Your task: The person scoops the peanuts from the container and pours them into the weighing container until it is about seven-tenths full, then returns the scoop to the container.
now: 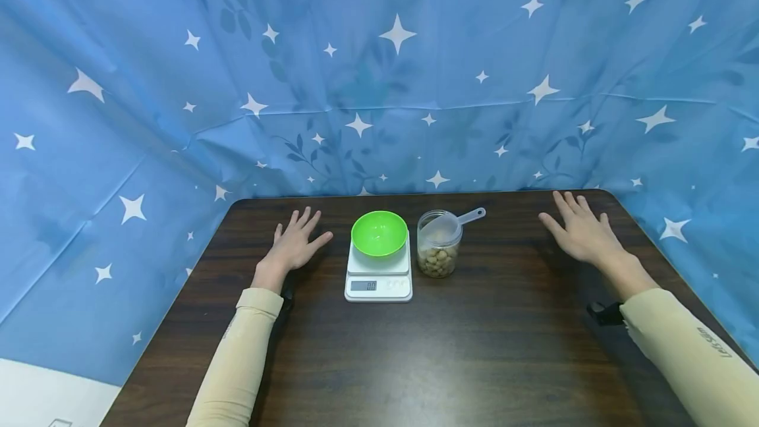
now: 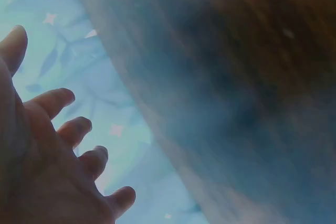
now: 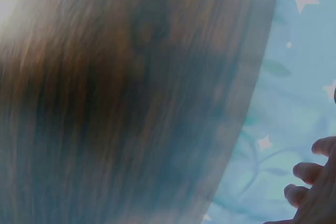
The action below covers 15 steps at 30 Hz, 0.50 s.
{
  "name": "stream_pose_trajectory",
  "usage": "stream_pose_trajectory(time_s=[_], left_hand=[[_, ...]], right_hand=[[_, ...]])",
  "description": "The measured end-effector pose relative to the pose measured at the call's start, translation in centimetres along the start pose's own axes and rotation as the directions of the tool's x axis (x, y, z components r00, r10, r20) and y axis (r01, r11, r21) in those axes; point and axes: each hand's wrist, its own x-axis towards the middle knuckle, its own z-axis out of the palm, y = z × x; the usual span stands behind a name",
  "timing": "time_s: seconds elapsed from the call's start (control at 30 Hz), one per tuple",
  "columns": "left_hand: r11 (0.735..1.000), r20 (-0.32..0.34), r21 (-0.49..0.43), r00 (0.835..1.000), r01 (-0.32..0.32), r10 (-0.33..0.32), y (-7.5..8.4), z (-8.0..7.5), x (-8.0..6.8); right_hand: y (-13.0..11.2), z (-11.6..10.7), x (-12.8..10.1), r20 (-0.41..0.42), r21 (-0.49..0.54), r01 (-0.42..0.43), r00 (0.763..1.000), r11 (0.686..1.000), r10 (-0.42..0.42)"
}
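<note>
Two containers I see: an empty green bowl (image 1: pixel 379 233) on the scale (image 1: pixel 378 279), a jar (image 1: pixel 439 246) holding nuts and a scoop (image 1: pixel 456 220); both my hands (image 1: pixel 294 243) (image 1: pixel 578 229) lie flat, released, on the bench (image 1: pixel 450 348).

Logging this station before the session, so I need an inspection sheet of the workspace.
Surface: dark wooden table.
Job's things: green bowl on a white scale; clear jar of pale round pieces beside it, clear scoop resting on top.
Clutter: nothing seen.
Hands: left hand and right hand flat on the table, fingers spread, holding nothing.
Cables: nothing seen.
Surroundings: blue starred curtain.
</note>
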Motion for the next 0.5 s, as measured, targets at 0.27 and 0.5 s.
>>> stream_pose_trajectory(time_s=[0.27,0.5], left_hand=[[0.999,-0.073,-0.012,0.996,-0.041,0.04,1.6,-0.5,-0.3],[0.992,-0.183,-0.052,0.978,-0.116,0.104,4.6,-0.7,-0.1]], right_hand=[[-3.4,-0.5,-0.3,-0.07,0.121,0.078,0.995,0.99,-0.07],[-7.2,-0.8,-1.1,-0.221,0.192,0.191,0.964,0.963,-0.147]])
